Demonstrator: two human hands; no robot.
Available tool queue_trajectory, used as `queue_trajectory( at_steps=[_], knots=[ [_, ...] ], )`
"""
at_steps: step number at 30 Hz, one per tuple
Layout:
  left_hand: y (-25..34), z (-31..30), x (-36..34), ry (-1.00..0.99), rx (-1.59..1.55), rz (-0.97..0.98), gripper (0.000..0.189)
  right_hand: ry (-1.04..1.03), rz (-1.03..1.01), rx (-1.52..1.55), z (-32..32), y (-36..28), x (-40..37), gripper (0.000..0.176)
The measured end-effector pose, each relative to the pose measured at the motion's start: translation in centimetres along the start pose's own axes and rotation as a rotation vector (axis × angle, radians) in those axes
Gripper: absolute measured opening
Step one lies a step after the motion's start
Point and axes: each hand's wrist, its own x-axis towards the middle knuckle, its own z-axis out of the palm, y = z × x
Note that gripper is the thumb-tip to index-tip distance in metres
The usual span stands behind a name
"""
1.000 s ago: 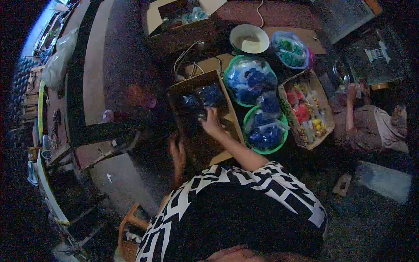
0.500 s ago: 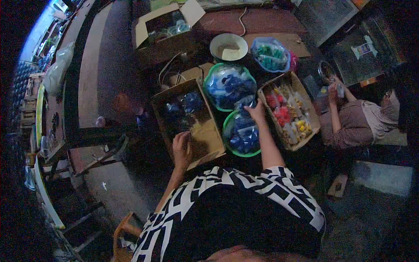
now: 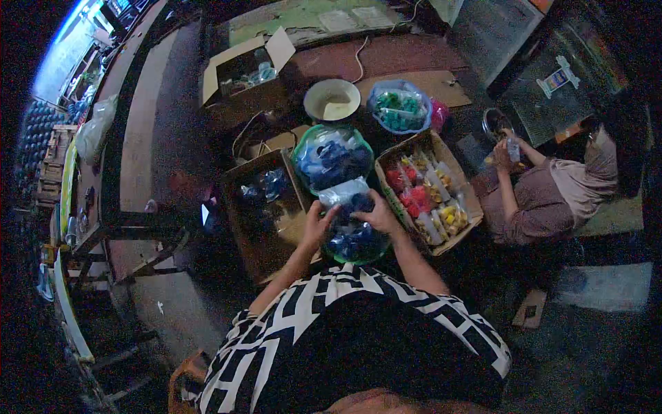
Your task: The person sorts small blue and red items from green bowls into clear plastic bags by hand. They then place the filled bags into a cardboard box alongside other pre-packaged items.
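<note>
Between my two hands is a clear plastic bag with dark blue contents [image 3: 350, 196], held above the lower green-rimmed basin [image 3: 357, 247]. My left hand [image 3: 318, 224] grips its left side, and my right hand [image 3: 379, 214] grips the right side. Blue bagged items fill the upper green basin [image 3: 332, 157] just beyond. On the left, an open cardboard box [image 3: 276, 241] holds a few blue packets [image 3: 265, 185]. Red and yellow packets [image 3: 417, 200] lie in the cardboard box [image 3: 471, 224] to the right.
A pale bowl [image 3: 332, 101] and a blue basin of green packets [image 3: 400, 105] stand farther back. Another open carton [image 3: 245, 86] is at the back left. A seated person [image 3: 545, 200] handles something at the right, near a glass-fronted cabinet [image 3: 562, 90].
My left hand has left the left cardboard box and come to the bag at the basins. My right hand has brought the bag nearer to me. The view has shifted.
</note>
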Motion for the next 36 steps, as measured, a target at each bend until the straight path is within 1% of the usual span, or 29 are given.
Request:
queue_trajectory(
  at_steps=[1, 3, 4, 5, 7, 8, 9, 11, 12, 13, 14, 15, 16, 17, 18, 19, 21, 23, 24, 25, 27, 28, 30, 31, 32, 33, 34, 36],
  knots=[
    [0.6, 0.4, 0.4, -0.003, -0.001, 0.003, 0.028, 0.004, -0.001, -0.002, -0.5, -0.5, -0.1, 0.053],
    [1.1, 0.7, 1.0, -0.035, -0.098, 0.101, 0.021, 0.026, 0.072, 0.113, -1.5, -1.3, -0.3, 0.043],
    [0.7, 1.1, 1.4, -0.047, -0.173, 0.13, 0.016, -0.05, 0.08, 0.28, -2.3, -1.6, -0.2, 0.03],
    [0.5, 1.2, 1.6, -0.045, -0.174, 0.126, 0.016, -0.054, 0.084, 0.28, -3.0, -1.6, 0.0, 0.03],
    [1.2, 1.5, 1.3, -0.11, -0.064, 0.2, 0.013, -0.02, -0.176, 0.32, -4.0, -1.3, 0.4, 0.022],
    [1.6, 1.7, 0.9, -0.092, 0.001, 0.154, 0.014, -0.024, -0.176, 0.305, -4.5, -1.2, 0.2, 0.016],
    [0.4, 1.8, 0.9, -0.084, 0.0, 0.153, 0.014, -0.031, -0.177, 0.306, -4.9, -1.1, -0.1, 0.016],
    [-3.6, 1.7, 0.8, -0.054, 0.133, 0.404, 0.018, -0.109, -0.248, 0.032, -5.4, -0.6, -1.0, 0.014],
    [-4.4, 1.7, 0.0, -0.026, 0.218, 0.4, 0.019, -0.124, -0.243, 0.036, -5.4, -0.2, -1.7, 0.014],
    [-5.3, 1.8, -0.8, -0.016, 0.217, 0.391, 0.019, -0.166, -0.185, -0.027, -5.1, 0.5, -2.6, 0.014],
    [-6.1, 1.9, -1.6, -0.04, 0.294, 0.385, 0.017, -0.209, -0.126, -0.091, -4.9, 1.1, -3.5, 0.014],
    [-7.1, 2.0, -2.4, -0.066, 0.37, 0.377, 0.015, -0.224, -0.123, -0.088, -4.7, 1.4, -4.3, 0.014],
    [-8.0, 2.3, -2.9, 0.002, 0.44, 0.394, 0.014, -0.24, -0.031, -0.04, -4.4, 1.6, -5.0, 0.015],
    [-8.9, 2.4, -3.3, 0.012, 0.437, 0.381, 0.014, -0.256, 0.063, 0.006, -4.0, 1.9, -5.6, 0.017],
    [-8.9, 2.4, -4.0, 0.015, 0.508, 0.294, 0.014, -0.188, 0.022, -0.018, -3.5, 2.0, -6.1, 0.016],
    [-8.9, 2.5, -4.6, 0.015, 0.576, 0.206, 0.016, -0.203, 0.027, -0.018, -3.0, 2.4, -6.2, 0.016],
    [-9.9, 3.1, -5.2, 0.059, 0.63, 0.201, 0.014, -0.057, 0.101, -0.007, -2.3, 3.5, -6.4, 0.014],
    [-8.3, 4.4, -5.8, 0.177, 0.059, 0.023, 0.016, -0.112, 0.108, -0.03, -2.7, 3.8, -6.0, 0.014],
    [-6.7, 4.8, -6.2, 0.24, 0.178, 0.107, 0.02, -0.152, -0.07, -0.125, -2.9, 3.8, -5.8, 0.017],
    [-7.3, 4.8, -6.0, 0.248, 0.175, 0.104, 0.02, -0.19, -0.251, -0.218, -3.0, 3.8, -5.7, 0.02],
    [-9.0, 4.8, -5.4, 0.338, 0.334, 0.291, 0.02, -0.209, -0.253, -0.219, -2.9, 3.0, -6.0, 0.021],
    [-9.5, 4.6, -5.2, 0.345, 0.332, 0.288, 0.02, -0.22, -0.25, -0.219, -2.9, 2.6, -6.1, 0.022],
    [-10.3, 4.3, -5.2, 0.208, 0.585, 0.309, 0.024, -0.265, -0.246, -0.2, -2.6, 4.0, -6.1, 0.023],
    [-8.6, 4.7, -5.7, 0.212, 0.583, 0.307, 0.024, -0.302, -0.241, -0.18, -2.5, 4.3, -6.0, 0.023],
    [-6.8, 5.2, -6.5, 0.217, 0.66, 0.357, 0.025, -0.305, -0.242, -0.18, -2.6, 4.7, -5.9, 0.023],
    [-5.6, 5.4, -7.0, 0.22, 0.737, 0.408, 0.027, -0.276, -0.352, -0.303, -2.6, 4.7, -5.7, 0.02],
    [-5.8, 5.5, -7.0, 0.222, 0.737, 0.406, 0.027, -0.246, -0.461, -0.426, -2.7, 4.8, -5.5, 0.018],
    [-6.8, 5.5, -6.5, 0.169, 0.834, 0.355, 0.023, -0.25, -0.482, -0.462, -2.7, 4.8, -5.3, 0.016]
  ],
)
